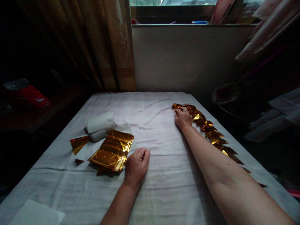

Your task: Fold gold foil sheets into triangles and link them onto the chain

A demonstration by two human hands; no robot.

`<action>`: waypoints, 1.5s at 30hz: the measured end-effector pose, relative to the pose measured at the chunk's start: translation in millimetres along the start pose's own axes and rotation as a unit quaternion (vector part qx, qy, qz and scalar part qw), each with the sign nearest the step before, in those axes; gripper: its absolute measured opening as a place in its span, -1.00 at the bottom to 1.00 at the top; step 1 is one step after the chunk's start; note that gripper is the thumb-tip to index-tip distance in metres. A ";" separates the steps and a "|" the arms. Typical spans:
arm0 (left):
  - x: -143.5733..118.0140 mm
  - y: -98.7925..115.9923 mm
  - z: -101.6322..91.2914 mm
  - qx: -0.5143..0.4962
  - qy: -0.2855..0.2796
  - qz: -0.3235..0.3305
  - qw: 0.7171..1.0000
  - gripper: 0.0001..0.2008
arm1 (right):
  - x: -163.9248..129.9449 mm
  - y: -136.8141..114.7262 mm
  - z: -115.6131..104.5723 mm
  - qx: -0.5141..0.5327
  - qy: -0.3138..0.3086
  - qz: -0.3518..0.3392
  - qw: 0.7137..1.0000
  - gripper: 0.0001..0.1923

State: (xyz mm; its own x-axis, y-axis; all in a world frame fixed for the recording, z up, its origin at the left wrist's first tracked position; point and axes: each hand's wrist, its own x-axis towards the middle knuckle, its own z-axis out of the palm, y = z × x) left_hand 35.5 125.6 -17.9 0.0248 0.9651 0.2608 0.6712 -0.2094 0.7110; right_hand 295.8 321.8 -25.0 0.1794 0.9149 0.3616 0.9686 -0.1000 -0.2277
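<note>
The room is dim, with a patterned brown curtain on the left and a window sill above a pale wall at the back. In front stands a table covered with a wrinkled white cloth. The left hand rests on the cloth as a loose fist, the fingers curled together and holding nothing that can be seen; it lies just beside a stack of gold foil sheets, at the stack's right corner, and I cannot tell if it touches it. Behind the stack lie rolled white paper and one folded gold foil fan, with a small dark foil scrap near it. The right hand is stretched far forward, palm down, its fingers pressed on the far end of a row of folded gold foil pieces; the grip is flat on the pieces and not closed around them. This row runs along the right edge of the table, from the hand back toward the person, piece overlapping piece. A white sheet lies at the near left corner. On the dark shelf to the left is a red packet; its writing is too small to read.
</note>
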 end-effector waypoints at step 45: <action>18.7 35.6 -101.2 -0.327 0.413 -0.001 0.850 -0.65 | -131.3 -151.2 -16.7 0.117 -0.074 -0.516 0.846 -0.83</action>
State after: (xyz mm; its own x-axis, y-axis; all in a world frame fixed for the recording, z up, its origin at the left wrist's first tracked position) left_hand -15.1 120.3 78.4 -0.6861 0.5820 0.4365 0.1090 -0.5111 0.8526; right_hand 128.6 210.2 -23.0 -0.7799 0.5088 0.3645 0.5329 0.8453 -0.0398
